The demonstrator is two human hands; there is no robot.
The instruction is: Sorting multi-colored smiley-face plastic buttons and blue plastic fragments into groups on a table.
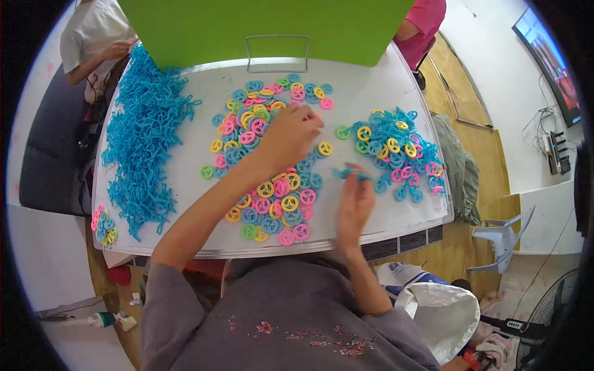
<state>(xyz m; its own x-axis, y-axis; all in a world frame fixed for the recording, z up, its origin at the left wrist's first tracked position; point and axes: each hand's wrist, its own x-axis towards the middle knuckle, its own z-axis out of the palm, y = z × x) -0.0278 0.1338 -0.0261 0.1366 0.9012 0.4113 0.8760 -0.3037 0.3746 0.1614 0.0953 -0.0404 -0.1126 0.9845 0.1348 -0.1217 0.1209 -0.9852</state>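
Note:
My left hand point(291, 137) reaches over the far part of a pile of small plastic wheels point(291, 203) in pink, yellow, blue and green. Its fingers are curled together, with pink wheels beside the tips; what they pinch is hidden. To the right of that pile, my slightly blurred right hand point(357, 207) is closed on a small blue plastic piece point(351, 174) at its fingertips. Farther right lies a heap of blue pieces with coloured wheels on them point(396, 154). A long heap of thin blue plastic pieces point(142, 142) covers the table's left side.
A green panel point(266, 31) with a wire frame point(277, 54) stands at the white table's point(204, 86) far edge. Two other people are beyond it, left and right. A few wheels point(104, 226) lie at the near left corner. A white bag point(442, 312) stands below the table, near right.

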